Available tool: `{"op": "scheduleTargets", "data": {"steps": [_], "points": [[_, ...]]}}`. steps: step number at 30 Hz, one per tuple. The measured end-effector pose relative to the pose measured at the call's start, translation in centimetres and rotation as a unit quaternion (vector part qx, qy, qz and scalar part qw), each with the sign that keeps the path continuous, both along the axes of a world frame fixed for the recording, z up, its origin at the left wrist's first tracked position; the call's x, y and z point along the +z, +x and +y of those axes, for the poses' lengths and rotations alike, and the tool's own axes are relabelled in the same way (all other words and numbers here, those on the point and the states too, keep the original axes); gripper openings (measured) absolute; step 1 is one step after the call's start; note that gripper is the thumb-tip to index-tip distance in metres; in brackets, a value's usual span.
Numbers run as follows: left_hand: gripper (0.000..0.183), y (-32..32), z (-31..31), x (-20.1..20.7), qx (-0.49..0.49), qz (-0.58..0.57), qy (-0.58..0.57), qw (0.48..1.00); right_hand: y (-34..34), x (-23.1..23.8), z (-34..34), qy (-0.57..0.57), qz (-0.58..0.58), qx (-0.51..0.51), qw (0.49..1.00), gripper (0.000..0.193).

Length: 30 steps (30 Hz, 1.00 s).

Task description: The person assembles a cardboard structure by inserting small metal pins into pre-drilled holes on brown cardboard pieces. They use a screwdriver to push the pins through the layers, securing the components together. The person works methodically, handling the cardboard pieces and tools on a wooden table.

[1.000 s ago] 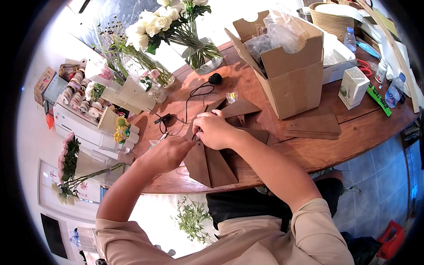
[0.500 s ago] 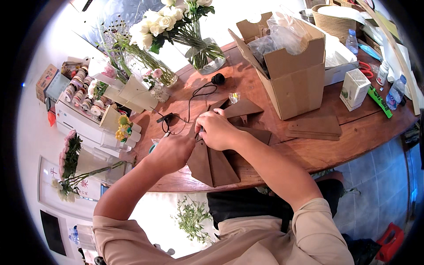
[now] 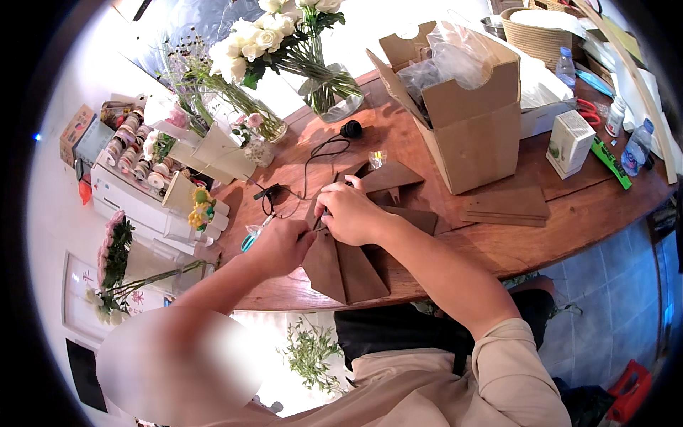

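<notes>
Several flat brown panels [image 3: 345,274], broad at one end and narrow at the other, fan out on the table beneath my hands. My right hand [image 3: 350,215] lies curled over their narrow ends, gripping them where they meet. My left hand [image 3: 283,247] is closed in a pinch just left of it, on a thin dark cord [image 3: 317,223] that runs to the panels. How the cord passes through them is hidden by my fingers. Beside the left hand lie scissors with teal handles [image 3: 248,241].
Further back lies a black cable with a round end [image 3: 351,129]. An open cardboard box [image 3: 477,135] stands at right, near stacked brown panels [image 3: 506,206], a small white box [image 3: 571,144] and a green tool [image 3: 610,164]. Vases of white roses [image 3: 331,92] stand at the back.
My left hand has shifted slightly down, away from the right fingers, and more of the teal scissors shows. The right hand stays on the panels.
</notes>
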<state>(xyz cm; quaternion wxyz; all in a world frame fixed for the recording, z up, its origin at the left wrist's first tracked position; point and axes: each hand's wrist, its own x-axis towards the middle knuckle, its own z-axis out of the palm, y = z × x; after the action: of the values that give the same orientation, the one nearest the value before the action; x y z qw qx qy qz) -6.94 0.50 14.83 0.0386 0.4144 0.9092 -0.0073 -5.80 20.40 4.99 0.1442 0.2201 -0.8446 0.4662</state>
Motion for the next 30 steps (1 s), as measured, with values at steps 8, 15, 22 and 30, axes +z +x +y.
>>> {"op": "scheduleTargets", "data": {"steps": [8, 15, 22, 30], "points": [[0.03, 0.4, 0.9, -0.5, -0.139, 0.155, -0.157, 0.966, -0.3, -0.5, 0.0, 0.042, -0.01, -0.013, 0.999, 0.016], [0.018, -0.5, 1.5, 0.1, 0.151, -0.169, -0.014, 0.974, 0.0, 0.1, 0.0, 0.056, -0.026, -0.004, 0.998, 0.019], [0.019, 2.3, 2.7, -0.1, -0.148, 0.227, -0.263, 0.926, 0.0, -0.1, 0.4, 0.057, -0.02, -0.033, 0.998, 0.02], [0.02, 0.3, 2.9, 0.3, 0.115, -0.093, 0.012, 0.989, 0.2, 0.2, 0.4, 0.046, -0.021, -0.009, 0.999, 0.02]]}}
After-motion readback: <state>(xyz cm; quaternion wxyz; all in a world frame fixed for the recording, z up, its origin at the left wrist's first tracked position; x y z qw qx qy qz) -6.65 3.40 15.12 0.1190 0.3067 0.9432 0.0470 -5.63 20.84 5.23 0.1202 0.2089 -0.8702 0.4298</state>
